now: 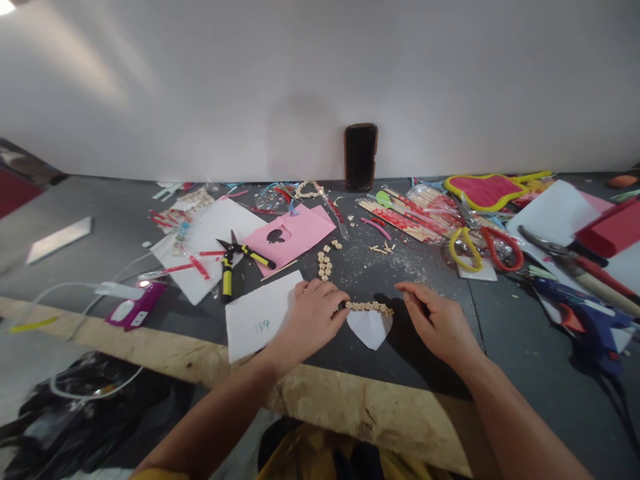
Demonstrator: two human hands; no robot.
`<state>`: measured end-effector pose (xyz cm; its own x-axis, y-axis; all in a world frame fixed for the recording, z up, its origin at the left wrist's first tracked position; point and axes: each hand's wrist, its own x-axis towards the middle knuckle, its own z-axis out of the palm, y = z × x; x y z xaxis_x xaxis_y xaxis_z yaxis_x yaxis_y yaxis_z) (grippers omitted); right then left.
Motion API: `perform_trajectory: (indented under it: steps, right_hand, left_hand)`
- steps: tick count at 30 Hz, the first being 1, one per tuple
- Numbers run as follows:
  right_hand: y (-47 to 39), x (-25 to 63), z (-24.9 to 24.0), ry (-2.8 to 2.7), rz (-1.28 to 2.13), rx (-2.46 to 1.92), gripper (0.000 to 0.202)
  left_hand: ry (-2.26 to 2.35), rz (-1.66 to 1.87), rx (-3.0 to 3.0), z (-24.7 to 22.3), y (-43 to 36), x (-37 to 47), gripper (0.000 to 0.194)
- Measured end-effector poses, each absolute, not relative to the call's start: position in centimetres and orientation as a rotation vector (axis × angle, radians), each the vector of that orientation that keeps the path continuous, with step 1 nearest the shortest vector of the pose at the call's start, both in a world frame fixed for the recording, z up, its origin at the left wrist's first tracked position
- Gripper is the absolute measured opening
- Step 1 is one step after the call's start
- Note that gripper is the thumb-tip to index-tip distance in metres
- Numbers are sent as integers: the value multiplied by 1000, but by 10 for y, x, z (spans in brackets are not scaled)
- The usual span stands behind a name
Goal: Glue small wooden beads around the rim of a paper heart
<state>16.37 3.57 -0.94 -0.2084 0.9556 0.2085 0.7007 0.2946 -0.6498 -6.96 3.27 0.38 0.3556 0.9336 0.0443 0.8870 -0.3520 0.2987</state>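
The left hand point(316, 312) had its bent fingertips at the near end of a strip of small tan beads point(373, 307); whether they pinched it or only pressed on it could not be told, as the fingers hid that end. The right hand point(444, 325) held nothing, its thumb and forefinger parted just beyond the strip's other end. The strip lay along the top edge of a white paper heart point(371, 332), which rested on the dark tabletop point(425, 273) with its point toward the person.

Under the left hand's edge lay a white card point(250, 333) with green handwriting, and just past the fingers was a cluster of loose tan beads point(325, 265). Farther left, yellow-and-black pliers point(233, 249) sat spread open beside a sheet of pink paper point(300, 233). Beyond the hands, a smartphone point(361, 157) stood upright near the white wall point(210, 87). To the right lay red-patterned chopstick packets point(395, 220), scissors point(487, 232) with one yellow and one red handle, and a blue glue gun point(595, 327).
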Motion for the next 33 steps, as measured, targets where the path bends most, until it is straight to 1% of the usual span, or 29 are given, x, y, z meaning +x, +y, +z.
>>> perform_trajectory:
  steps: [23,29,33]
  right_hand:
    - [36,163,-10,-2000,566,-1464,25]
    - [36,163,-9,-2004,565,-1466,26]
    - [36,163,-8,-2007,560,-1468,26]
  left_hand:
    - [1636,285,2395,5,32,-70,15]
    - [1697,288,2383,12,30,-84,17]
    - [1724,246,2379,11,26,-92,15]
